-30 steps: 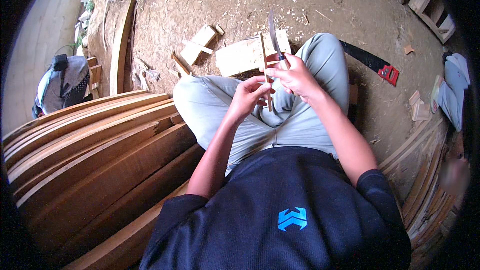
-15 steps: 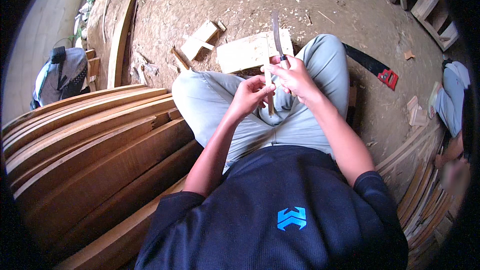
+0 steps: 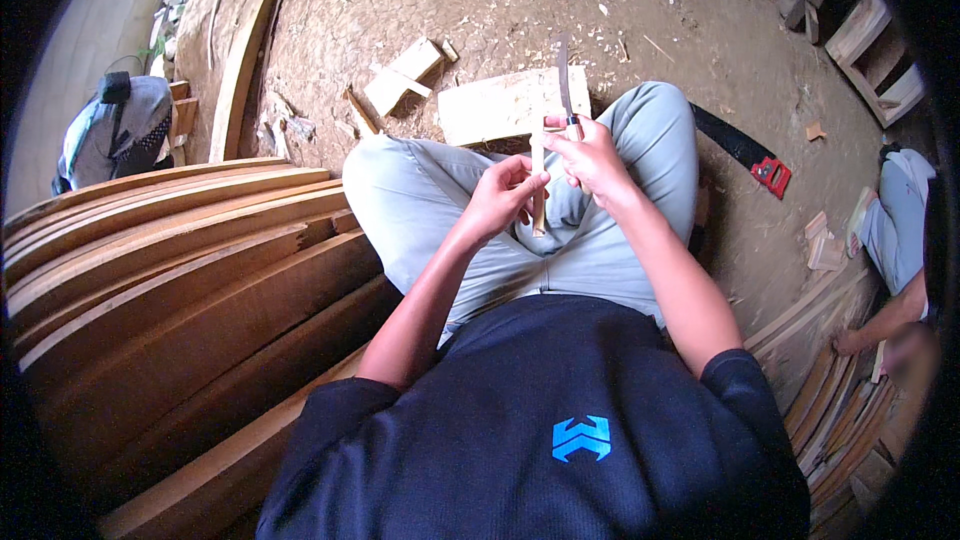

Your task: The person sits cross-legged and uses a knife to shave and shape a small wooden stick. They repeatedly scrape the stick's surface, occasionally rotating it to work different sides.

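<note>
Over my lap, my left hand (image 3: 503,198) is closed on a thin, pale wooden strip (image 3: 539,218), gripping it between thumb and fingers. The strip stands lengthwise, its lower end hanging free below the fingers. My right hand (image 3: 597,162) is wrapped round the dark handle of a knife (image 3: 564,80). Its long, narrow blade points away from me. The right thumb lies close to the strip's far end; I cannot tell whether it touches. Just beyond my crossed legs, a flat wooden board (image 3: 485,110) lies on the ground under the knife.
A handsaw (image 3: 745,148) with a red handle lies right of my knee. Stacked planks (image 3: 190,280) fill the left side, with a backpack (image 3: 120,130) behind them. Wood offcuts (image 3: 405,77) and shavings litter the dirt floor. At far right, another person (image 3: 900,210) reaches toward thin wooden strips.
The knife has tilted slightly and shifted right; the wooden strip has turned a little in my fingers. The other person's arm has moved forward over the thin strips. My view has shifted slightly.
</note>
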